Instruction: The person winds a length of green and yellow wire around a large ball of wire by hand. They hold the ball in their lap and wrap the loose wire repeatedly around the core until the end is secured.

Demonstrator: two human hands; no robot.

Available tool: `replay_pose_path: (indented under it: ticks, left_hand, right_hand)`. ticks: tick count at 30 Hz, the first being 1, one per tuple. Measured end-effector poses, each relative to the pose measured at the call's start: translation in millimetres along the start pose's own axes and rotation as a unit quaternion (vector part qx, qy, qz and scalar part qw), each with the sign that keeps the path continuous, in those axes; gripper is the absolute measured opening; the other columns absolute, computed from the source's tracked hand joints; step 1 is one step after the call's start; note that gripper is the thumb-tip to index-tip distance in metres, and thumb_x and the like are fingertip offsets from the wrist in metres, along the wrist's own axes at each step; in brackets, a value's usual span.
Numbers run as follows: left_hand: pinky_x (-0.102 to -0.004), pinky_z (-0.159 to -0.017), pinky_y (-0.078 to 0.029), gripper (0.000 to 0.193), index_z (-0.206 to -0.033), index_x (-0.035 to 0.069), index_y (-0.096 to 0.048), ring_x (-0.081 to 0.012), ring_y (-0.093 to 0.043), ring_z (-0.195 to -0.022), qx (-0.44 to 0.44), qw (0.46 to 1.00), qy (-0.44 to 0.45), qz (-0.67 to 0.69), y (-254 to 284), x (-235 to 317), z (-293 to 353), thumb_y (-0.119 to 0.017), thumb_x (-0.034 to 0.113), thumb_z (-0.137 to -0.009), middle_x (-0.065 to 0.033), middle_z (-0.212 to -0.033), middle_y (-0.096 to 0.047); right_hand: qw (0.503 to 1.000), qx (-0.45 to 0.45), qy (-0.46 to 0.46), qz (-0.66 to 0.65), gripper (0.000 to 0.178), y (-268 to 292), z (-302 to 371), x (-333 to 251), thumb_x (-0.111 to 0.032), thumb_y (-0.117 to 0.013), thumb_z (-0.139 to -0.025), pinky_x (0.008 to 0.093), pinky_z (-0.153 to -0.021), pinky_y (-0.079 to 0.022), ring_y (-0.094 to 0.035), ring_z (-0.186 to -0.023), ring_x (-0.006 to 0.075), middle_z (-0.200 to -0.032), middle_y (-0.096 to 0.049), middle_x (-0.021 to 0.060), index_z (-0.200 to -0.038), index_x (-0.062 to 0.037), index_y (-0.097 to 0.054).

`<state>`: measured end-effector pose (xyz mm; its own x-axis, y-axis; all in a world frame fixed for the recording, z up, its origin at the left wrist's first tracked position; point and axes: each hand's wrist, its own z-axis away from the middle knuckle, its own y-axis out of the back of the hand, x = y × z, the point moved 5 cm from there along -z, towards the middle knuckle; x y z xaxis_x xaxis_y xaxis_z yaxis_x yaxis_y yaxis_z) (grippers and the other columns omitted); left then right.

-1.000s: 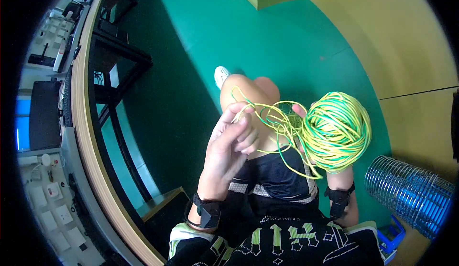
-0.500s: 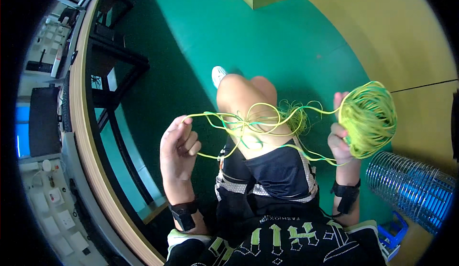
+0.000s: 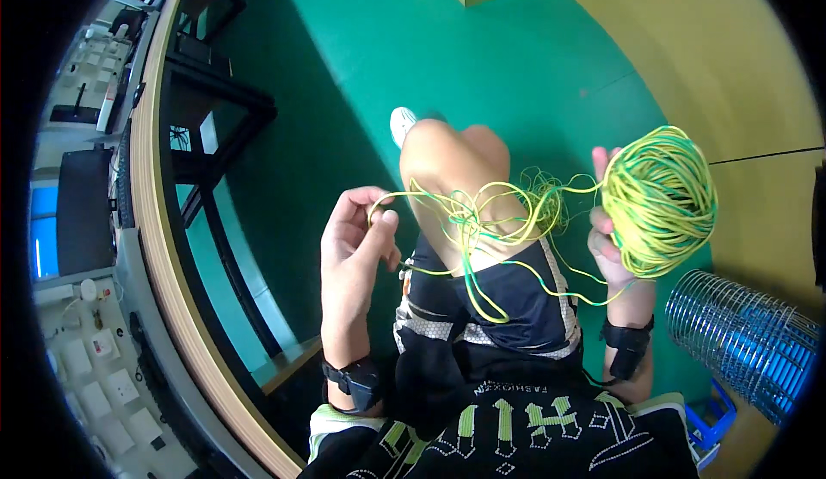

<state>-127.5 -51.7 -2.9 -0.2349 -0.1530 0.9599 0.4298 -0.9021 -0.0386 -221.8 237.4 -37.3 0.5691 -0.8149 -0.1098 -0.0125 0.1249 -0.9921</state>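
My right hand (image 3: 607, 238) grips a thick ball of yellow-green wire (image 3: 661, 203) from its left side; some of the fingers are hidden behind the ball. Between my hands, a loose knotted tangle (image 3: 469, 218) of the same wire hangs above my thighs. A finer clump of loops (image 3: 544, 197) lies just behind it, near the ball. On the left, my left hand (image 3: 360, 234) is closed on a strand of the wire, thumb and fingers curled around a bent loop. Another strand sags from the left hand's lower fingers toward the tangle.
A long wooden-edged desk (image 3: 155, 212) with monitors and keyboards runs along my left, black metal legs (image 3: 225, 92) beneath it. To the right, a wire-mesh basket (image 3: 740, 333) with something blue inside stands by a yellow wall (image 3: 731, 66). Green flooring (image 3: 361, 31) stretches ahead.
My left hand has moved right, toward the tangle, with its fingers turned inward. The tangle has bunched up, and a loop now droops lower. The ball has turned slightly in my right hand.
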Motion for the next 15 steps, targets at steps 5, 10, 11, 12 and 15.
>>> replay_pose_path:
  ticks: [5, 10, 11, 12, 15]
  left_hand:
    - [-0.0212, -0.064, -0.047, 0.040, -0.123, 0.006, -0.046, -0.0081, -0.051, -0.081, -0.011, 0.998, -0.064, -0.009, -12.6, -3.6, 8.5, -0.063, -0.005, -0.089, -0.0024, -0.102, -0.050]
    - [-0.0433, -0.099, -0.039, 0.041, -0.100, 0.003, -0.058, -0.0324, -0.042, -0.118, 0.007, 0.913, -0.199, -0.357, -24.2, 8.9, 29.9, -0.084, 0.021, -0.075, -0.0165, -0.118, -0.047]
    - [-0.0429, -0.099, -0.037, 0.032, -0.095, 0.005, -0.062, -0.0314, -0.044, -0.116, -0.004, 0.915, -0.190, -0.355, -27.3, 13.1, 34.8, -0.082, 0.022, -0.077, -0.0145, -0.114, -0.051]
    - [-0.0422, -0.098, -0.038, 0.028, -0.096, 0.005, -0.065, -0.0310, -0.045, -0.115, -0.027, 0.910, -0.205, -0.359, -31.1, 13.6, 35.7, -0.080, 0.020, -0.078, -0.0134, -0.112, -0.054]
    - [-0.0375, -0.090, -0.043, 0.023, -0.105, 0.004, -0.070, -0.0261, -0.055, -0.099, -0.101, 0.927, -0.234, -0.275, -41.8, 7.4, 33.4, -0.073, 0.015, -0.086, -0.0112, -0.112, -0.062]
  right_hand:
    - [0.994, 0.104, -0.002, 0.024, 0.069, -0.4, -1.8, 28.0, -0.046, -0.053, -0.099, 0.0352, -0.048, -0.056, -0.067, -0.087, 0.0380, -0.163, -0.026, 0.0152, -0.154, -0.0084, -0.033]
    - [0.978, 0.122, 0.038, 0.162, 0.055, 7.1, 0.1, 38.4, -0.039, -0.049, -0.103, 0.0418, -0.066, -0.064, -0.068, -0.102, 0.0376, -0.151, -0.041, 0.0277, -0.149, -0.0094, -0.042]
    - [0.972, 0.142, 0.048, 0.182, 0.054, 14.8, 2.3, 38.8, -0.041, -0.048, -0.103, 0.0431, -0.072, -0.063, -0.067, -0.105, 0.0366, -0.149, -0.044, 0.0267, -0.147, -0.0092, -0.044]
    - [0.964, 0.162, 0.057, 0.204, 0.053, 22.5, 4.7, 39.8, -0.042, -0.046, -0.103, 0.0445, -0.077, -0.063, -0.066, -0.108, 0.0357, -0.146, -0.047, 0.0257, -0.145, -0.0090, -0.046]
    - [0.946, 0.225, 0.055, 0.227, 0.057, 45.9, 13.7, 39.9, -0.051, -0.042, -0.100, 0.0443, -0.093, -0.055, -0.064, -0.114, 0.0282, -0.133, -0.061, 0.0139, -0.132, -0.0071, -0.058]
